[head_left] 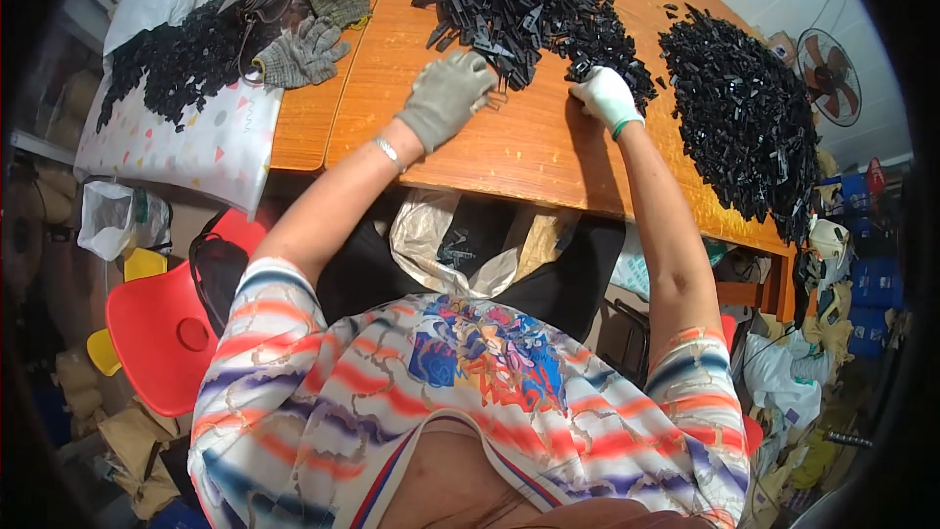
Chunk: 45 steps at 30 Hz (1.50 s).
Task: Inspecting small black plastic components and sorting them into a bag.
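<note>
My left hand (pixel 446 95) wears a grey glove and rests on the orange wooden table (pixel 529 142), its fingers touching the near edge of a big pile of small black plastic parts (pixel 509 0). My right hand (pixel 605 95), in a white glove with a green cuff, sits at the right edge of the same pile, fingers curled on some black parts. Whether either hand grips a piece is hidden by the gloves. A second heap of black parts (pixel 744 118) lies to the right.
A spare pair of grey gloves (pixel 308 39) and a third black heap (pixel 171 64) on a patterned white sheet (pixel 211 142) lie at left. A plastic bag (pixel 460 250) hangs under the table edge. A red chair (pixel 162 328) stands at left, a fan (pixel 830 73) at far right.
</note>
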Tool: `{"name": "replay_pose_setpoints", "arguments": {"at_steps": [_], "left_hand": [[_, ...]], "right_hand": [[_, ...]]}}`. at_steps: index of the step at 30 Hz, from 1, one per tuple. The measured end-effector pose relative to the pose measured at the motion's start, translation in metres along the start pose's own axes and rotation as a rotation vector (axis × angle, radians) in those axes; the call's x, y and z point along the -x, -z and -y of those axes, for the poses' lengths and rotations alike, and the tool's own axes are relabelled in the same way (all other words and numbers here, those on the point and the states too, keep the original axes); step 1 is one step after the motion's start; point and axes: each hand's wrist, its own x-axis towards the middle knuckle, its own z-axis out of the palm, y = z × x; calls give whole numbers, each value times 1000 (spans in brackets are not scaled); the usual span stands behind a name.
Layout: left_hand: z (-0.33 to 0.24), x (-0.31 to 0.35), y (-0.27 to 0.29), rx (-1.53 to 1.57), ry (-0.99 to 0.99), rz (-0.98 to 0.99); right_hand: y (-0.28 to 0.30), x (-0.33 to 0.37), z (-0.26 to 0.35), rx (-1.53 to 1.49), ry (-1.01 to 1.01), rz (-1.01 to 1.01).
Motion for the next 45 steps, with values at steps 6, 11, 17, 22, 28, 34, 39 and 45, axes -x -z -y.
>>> {"name": "replay_pose_setpoints", "arguments": {"at_steps": [6,11,17,22,28,34,39,45], "left_hand": [[-28,26,-2,1042,455,-84],[-42,47,14,1869,777,-66],[-51,48,7,2126,691,-68],[-63,46,21,2036,744,-57],[-71,46,24,1770,710,-100],[-75,43,30,1713,746,-113],[-77,42,36,1711,766,-122],[-79,41,37,1705,793,-113]], "right_hand": [[-1,38,-21,-562,-4,122],[16,86,29,-1092,-88,195],[27,123,92,-1204,103,194],[10,129,119,-1155,20,-58],[-9,128,130,-1091,51,-266],[-12,128,132,-1108,39,-260],[-6,130,136,-1151,23,-275],[-3,135,139,-1150,7,-274]]}}
